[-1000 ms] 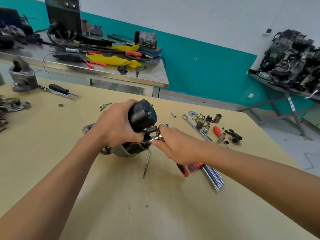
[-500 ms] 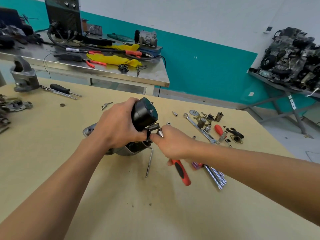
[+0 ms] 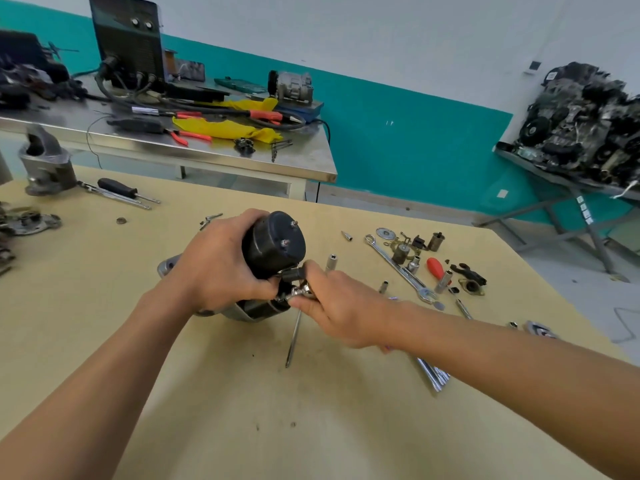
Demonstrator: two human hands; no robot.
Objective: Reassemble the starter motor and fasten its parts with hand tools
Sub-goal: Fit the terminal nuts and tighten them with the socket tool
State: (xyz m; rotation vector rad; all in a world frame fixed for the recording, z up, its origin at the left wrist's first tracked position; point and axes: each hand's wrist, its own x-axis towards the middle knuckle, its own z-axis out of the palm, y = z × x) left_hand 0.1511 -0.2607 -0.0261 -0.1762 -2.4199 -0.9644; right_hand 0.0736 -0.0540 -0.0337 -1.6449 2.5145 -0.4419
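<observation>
A: Where's the starter motor (image 3: 277,242)?

B: Mid wooden table (image 3: 207,410), lower housing looks to rest on the top, black end cap tilted up.

A: Hands?

B: Left hand (image 3: 221,268) is wrapped round the motor body, bracing it. Right hand (image 3: 341,306) is clenched on a chrome socket tool (image 3: 300,292), with the tip at a fastener low on the motor's side. The handle is hidden under the palm.

A: Is the socket fully seated?

B: Can't tell, the fingers cover it.

A: Risks?

B: The main one is the tool camming off the fastener if it sits crooked, which would round the head or jab the left thumb just beside it. The motor is braced by one hand only, tilted, so turning torque could roll it. A thin rod (image 3: 293,337) lies right under the motor and could act as a roller.

A: Anything else?

B: Cross-threading if it's started at an angle. Loose sockets (image 3: 331,261) and a wrench (image 3: 398,268) lie near the right wrist, so a slip could sweep them off.
</observation>
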